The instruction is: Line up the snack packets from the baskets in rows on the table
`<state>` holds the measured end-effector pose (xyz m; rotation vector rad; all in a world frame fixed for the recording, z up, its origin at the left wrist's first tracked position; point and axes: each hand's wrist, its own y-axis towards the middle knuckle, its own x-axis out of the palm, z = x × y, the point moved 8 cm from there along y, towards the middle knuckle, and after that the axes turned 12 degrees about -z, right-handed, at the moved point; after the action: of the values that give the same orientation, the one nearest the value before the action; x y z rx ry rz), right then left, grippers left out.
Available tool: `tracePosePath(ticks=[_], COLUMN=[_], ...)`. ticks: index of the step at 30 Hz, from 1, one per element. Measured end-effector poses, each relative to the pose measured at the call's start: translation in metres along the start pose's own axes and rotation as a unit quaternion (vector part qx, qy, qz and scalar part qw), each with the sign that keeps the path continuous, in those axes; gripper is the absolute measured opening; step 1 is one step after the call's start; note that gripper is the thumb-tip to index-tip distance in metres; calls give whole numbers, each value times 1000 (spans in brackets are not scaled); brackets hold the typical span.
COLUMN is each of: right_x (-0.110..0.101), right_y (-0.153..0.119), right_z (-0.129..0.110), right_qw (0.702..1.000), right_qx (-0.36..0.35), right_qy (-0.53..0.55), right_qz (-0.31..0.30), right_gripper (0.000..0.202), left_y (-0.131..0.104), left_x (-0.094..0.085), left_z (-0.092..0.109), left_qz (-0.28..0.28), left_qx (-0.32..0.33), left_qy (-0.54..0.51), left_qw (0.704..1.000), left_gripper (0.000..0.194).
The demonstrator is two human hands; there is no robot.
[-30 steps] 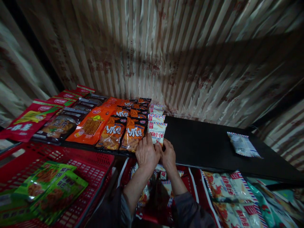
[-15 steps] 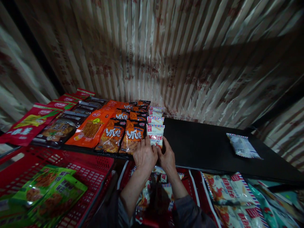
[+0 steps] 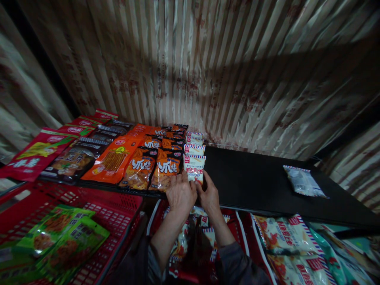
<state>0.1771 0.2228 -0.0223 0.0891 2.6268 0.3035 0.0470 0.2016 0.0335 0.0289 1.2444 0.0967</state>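
Observation:
My left hand [image 3: 181, 194] and my right hand [image 3: 209, 196] both grip the lower edge of a small white snack packet [image 3: 194, 167] with red print and a striped top. It stands at the front of a short row of like packets [image 3: 194, 149] on a black shelf [image 3: 255, 184]. Orange and black snack bags [image 3: 166, 168] lie in a row just left of it, touching my left hand's fingers.
Further left lie an orange bag [image 3: 114, 159], dark bags [image 3: 73, 158] and red bags [image 3: 35, 152]. One pale packet [image 3: 303, 181] lies alone on the shelf's right. A red basket [image 3: 97, 213] with green bags [image 3: 63, 241] sits lower left. More packets [image 3: 289, 241] fill baskets below.
The white packet has been drawn slightly toward the shelf's front edge, with both hands staying on it. The view has shifted a little.

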Motion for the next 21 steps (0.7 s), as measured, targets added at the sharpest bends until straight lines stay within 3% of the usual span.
tracePosePath(ticks=[14, 21], right_x=[0, -3], right_y=[2, 6], right_z=[2, 4], right_qw=[1000, 999], right_qx=[-9, -6], right_qy=[-5, 33], right_qz=[-3, -14], right_gripper=[53, 60], left_y=[0, 0], left_x=[1, -6], left_z=[-1, 7], left_qz=[27, 129], left_qx=[7, 74], left_qy=[7, -31], left_qw=[1000, 988], left_gripper=[41, 43])
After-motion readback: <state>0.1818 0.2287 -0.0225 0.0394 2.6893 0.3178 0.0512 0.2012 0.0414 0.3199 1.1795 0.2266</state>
